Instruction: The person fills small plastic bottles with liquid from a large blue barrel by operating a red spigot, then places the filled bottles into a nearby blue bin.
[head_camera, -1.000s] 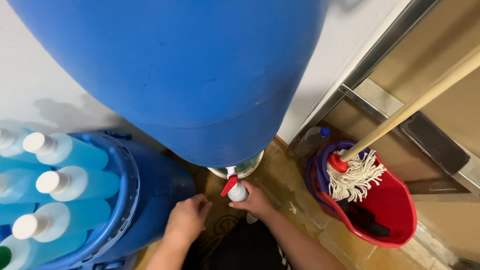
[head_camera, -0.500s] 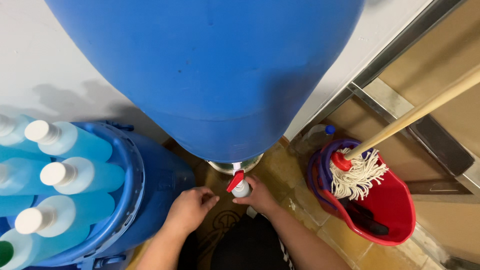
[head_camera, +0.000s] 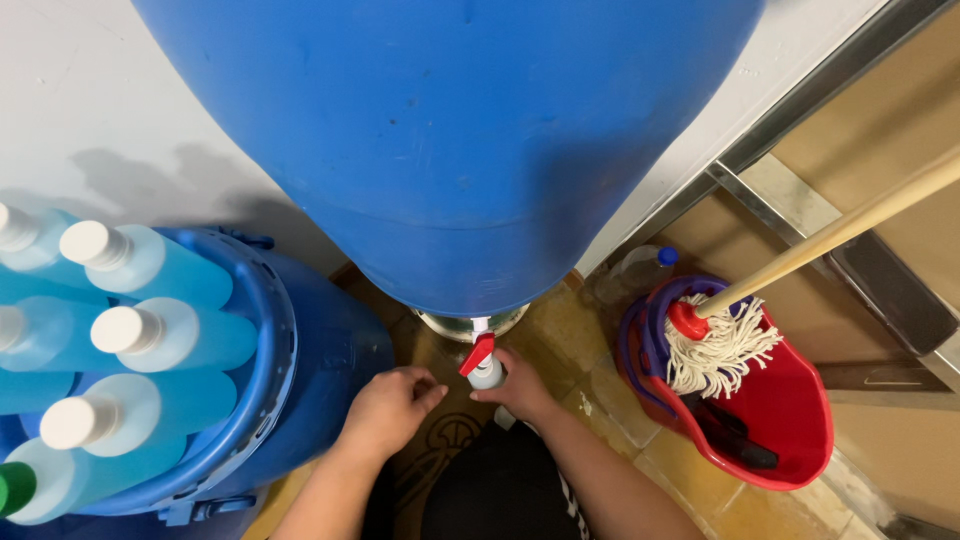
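Reaching down from the bottom edge, 2 bare forearms meet under the big barrel. Left hand (head_camera: 388, 408) hangs loosely curled, fingers (head_camera: 425, 392) half bent, holding nothing, its tips just beside the small white bottle (head_camera: 486, 375). Right hand (head_camera: 523, 386) has fingers wrapped around the side of that bottle, closed on it; how tight, cannot tell. Bottle sits directly below the red tap lever (head_camera: 477, 353), touching or nearly touching the spout, can't tell which. Tap sticks out of the low end of the large blue barrel (head_camera: 450, 140), which fills the top half of the view. Metal ring or bowl (head_camera: 470, 326) shows just behind the tap, partly hidden. Dark clothing (head_camera: 490, 490) between the arms. Floor is yellowish tile (head_camera: 610, 395), with a patterned patch under the left hand.

Left side: second blue drum (head_camera: 300, 350) packed with 5 or so bottles of light blue liquid (head_camera: 170, 340), white caps, 1 green cap at the bottom corner.

Right side: red mop bucket (head_camera: 790, 410) with a string mop (head_camera: 715, 350) resting in it, wooden handle (head_camera: 860, 220) leaning up to the right. Clear plastic bottle with blue cap (head_camera: 640, 270) stands behind the bucket against the white wall (head_camera: 100, 110).
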